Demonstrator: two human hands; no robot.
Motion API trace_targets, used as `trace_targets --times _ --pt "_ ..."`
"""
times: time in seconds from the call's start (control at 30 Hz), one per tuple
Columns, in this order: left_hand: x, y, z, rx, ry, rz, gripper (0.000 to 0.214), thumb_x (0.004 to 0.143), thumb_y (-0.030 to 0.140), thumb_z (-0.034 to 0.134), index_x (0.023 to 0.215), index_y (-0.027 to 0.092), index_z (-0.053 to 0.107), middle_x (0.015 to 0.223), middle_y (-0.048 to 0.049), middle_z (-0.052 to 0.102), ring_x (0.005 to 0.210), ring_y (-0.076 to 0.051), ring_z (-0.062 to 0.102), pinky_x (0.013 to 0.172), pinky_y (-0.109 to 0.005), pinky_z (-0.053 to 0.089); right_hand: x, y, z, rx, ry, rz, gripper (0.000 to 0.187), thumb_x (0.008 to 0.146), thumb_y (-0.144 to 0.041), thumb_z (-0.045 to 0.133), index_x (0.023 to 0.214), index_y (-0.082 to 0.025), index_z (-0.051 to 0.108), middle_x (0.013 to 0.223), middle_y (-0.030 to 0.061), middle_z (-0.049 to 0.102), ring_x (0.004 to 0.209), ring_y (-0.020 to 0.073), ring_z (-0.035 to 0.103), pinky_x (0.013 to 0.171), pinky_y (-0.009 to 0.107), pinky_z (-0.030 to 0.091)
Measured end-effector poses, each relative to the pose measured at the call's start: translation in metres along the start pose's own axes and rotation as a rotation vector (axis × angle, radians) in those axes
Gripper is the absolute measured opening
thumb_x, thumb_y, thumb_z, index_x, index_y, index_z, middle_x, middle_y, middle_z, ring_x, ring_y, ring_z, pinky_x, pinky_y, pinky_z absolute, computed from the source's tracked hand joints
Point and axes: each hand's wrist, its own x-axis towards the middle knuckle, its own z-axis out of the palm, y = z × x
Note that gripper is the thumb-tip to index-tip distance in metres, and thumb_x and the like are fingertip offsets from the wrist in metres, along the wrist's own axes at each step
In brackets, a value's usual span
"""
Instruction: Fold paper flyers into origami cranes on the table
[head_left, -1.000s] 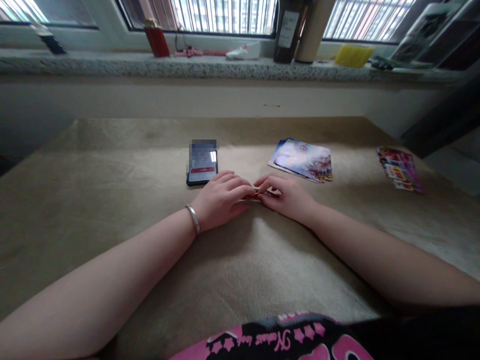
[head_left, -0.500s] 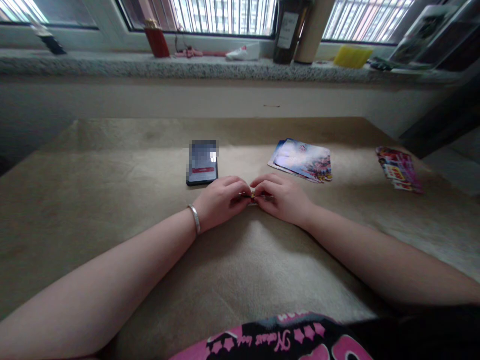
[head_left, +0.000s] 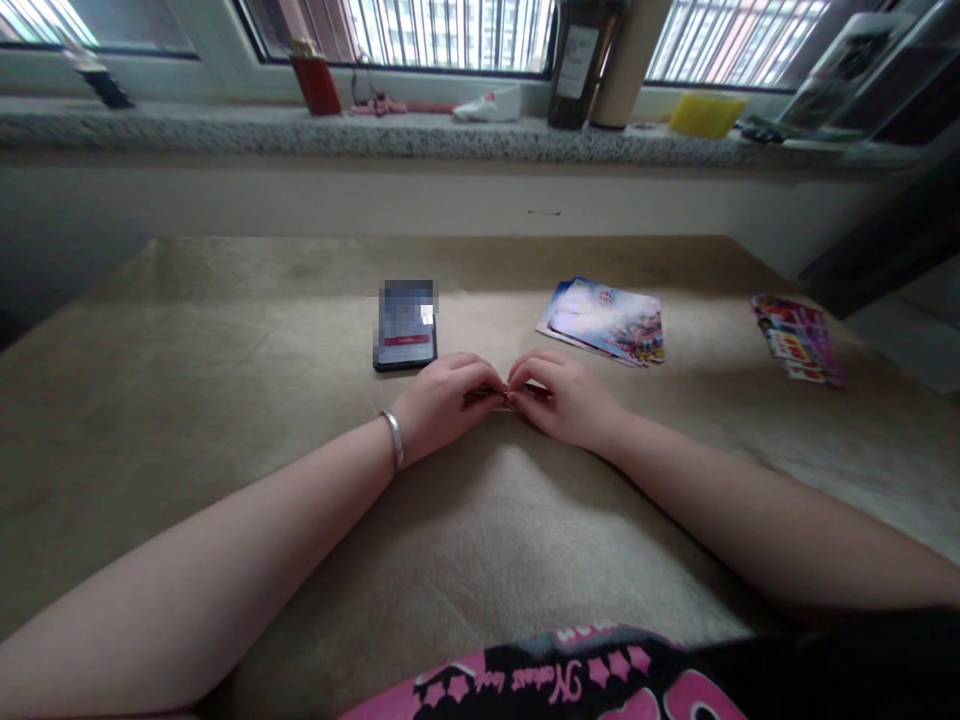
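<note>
My left hand (head_left: 442,402), with a silver bangle (head_left: 392,438) on the wrist, and my right hand (head_left: 564,396) rest together on the beige cloth (head_left: 225,380) in the middle. Both have their fingers curled and pinched on a small thin object (head_left: 504,398) between the fingertips; it is mostly hidden and I cannot name it. A dark phone (head_left: 405,326) with a lit screen lies just beyond my left hand.
A stack of colourful cards (head_left: 606,320) lies beyond my right hand, and a pink printed packet (head_left: 799,338) sits at the far right. The granite windowsill (head_left: 225,130) holds a red cup (head_left: 315,80), a dark bottle (head_left: 576,60) and a yellow box (head_left: 705,110).
The fingers of both hands have shifted slightly around the small object, curling tighter together. The arms and everything else stay where they were.
</note>
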Motion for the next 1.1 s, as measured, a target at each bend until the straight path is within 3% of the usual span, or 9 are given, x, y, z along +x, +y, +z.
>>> trace_targets --times 0.27,0.4,0.57,0.67,0.87,1.1 --pt "0.001 0.002 0.001 -0.031 0.041 -0.090 0.008 0.080 0.009 0.055 0.078 0.016 0.058 0.071 0.0020 0.058 0.064 -0.009 0.052 0.059 -0.019 0.041 0.001 0.001 0.005 0.142 0.053 0.268 0.009 0.077 -0.023 0.064 0.073 -0.019 0.056 0.066 -0.0015 0.058 0.058 0.0111 0.050 0.053 0.024 0.039" --pt "0.001 0.001 0.000 -0.111 0.008 -0.130 0.012 0.082 0.010 0.052 0.078 0.016 0.062 0.072 0.0005 0.058 0.064 -0.009 0.051 0.059 -0.019 0.041 0.002 -0.001 0.002 0.159 0.056 0.218 0.004 0.079 -0.020 0.060 0.076 -0.019 0.061 0.068 -0.0013 0.061 0.060 0.0102 0.051 0.055 0.023 0.039" --pt "0.002 -0.003 0.000 -0.274 0.011 -0.299 0.011 0.080 0.019 0.058 0.080 0.015 0.068 0.078 -0.0026 0.066 0.070 -0.011 0.059 0.065 -0.022 0.046 0.001 0.001 -0.002 0.205 0.041 0.083 0.009 0.083 -0.024 0.058 0.081 -0.018 0.065 0.096 0.0068 0.066 0.081 0.0137 0.060 0.063 0.024 0.046" --pt "0.003 -0.004 0.000 -0.313 -0.055 -0.356 0.016 0.080 0.018 0.054 0.086 0.015 0.070 0.083 -0.0035 0.069 0.075 -0.012 0.062 0.070 -0.024 0.048 0.002 0.006 0.001 0.197 0.062 0.074 0.008 0.082 -0.023 0.060 0.079 -0.018 0.066 0.092 0.0069 0.066 0.083 0.0143 0.061 0.067 0.026 0.048" --pt "0.005 -0.004 -0.003 -0.107 -0.153 -0.196 0.024 0.087 0.029 0.051 0.091 0.016 0.070 0.086 -0.0047 0.070 0.084 -0.017 0.060 0.081 -0.032 0.046 0.004 0.017 0.004 0.169 0.034 0.117 0.009 0.082 -0.020 0.059 0.078 -0.018 0.066 0.082 0.0042 0.066 0.078 0.0138 0.060 0.070 0.027 0.047" --pt "0.003 -0.005 -0.003 0.064 -0.212 -0.041 0.020 0.085 0.023 0.053 0.096 0.015 0.068 0.102 -0.0063 0.068 0.097 -0.019 0.057 0.093 -0.036 0.041 0.005 0.018 0.002 0.039 -0.012 0.161 0.008 0.081 -0.020 0.060 0.076 -0.018 0.066 0.077 0.0034 0.064 0.073 0.0144 0.056 0.067 0.027 0.044"
